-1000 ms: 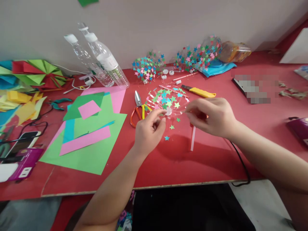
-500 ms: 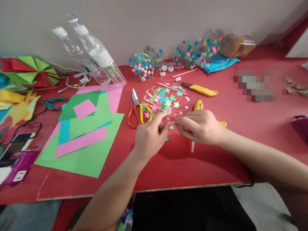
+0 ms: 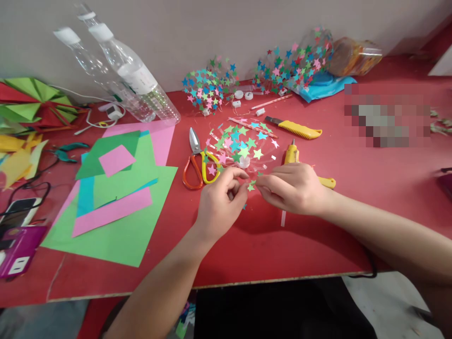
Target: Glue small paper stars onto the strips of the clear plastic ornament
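My left hand [image 3: 222,202] hovers low over the table, curled, thumb and forefinger tips close together. Facing it, my right hand [image 3: 294,188] has its fingers pressed in a pinch. What either one holds is too small to make out. A light green paper star [image 3: 251,187] shows between the fingertips of both hands. Just beyond them lies a clear plastic piece with splayed strips [image 3: 244,163], covered with colourful paper stars [image 3: 243,151]. A yellow glue gun [image 3: 291,153] sits behind my right hand, which partly hides it. Scissors [image 3: 201,165] with red and yellow handles lie beyond my left hand.
Coloured paper sheets [image 3: 116,212] spread on the left, with plastic bottles [image 3: 132,70] behind. Star-covered clear balls [image 3: 208,92] stand along the wall. A yellow cutter [image 3: 300,129] lies right of centre. The table's front edge [image 3: 247,284] runs before me.
My right hand has moved left and down, closer to my left hand, uncovering the glue gun. The view has shifted slightly. Both hands barely moved over the last half second.
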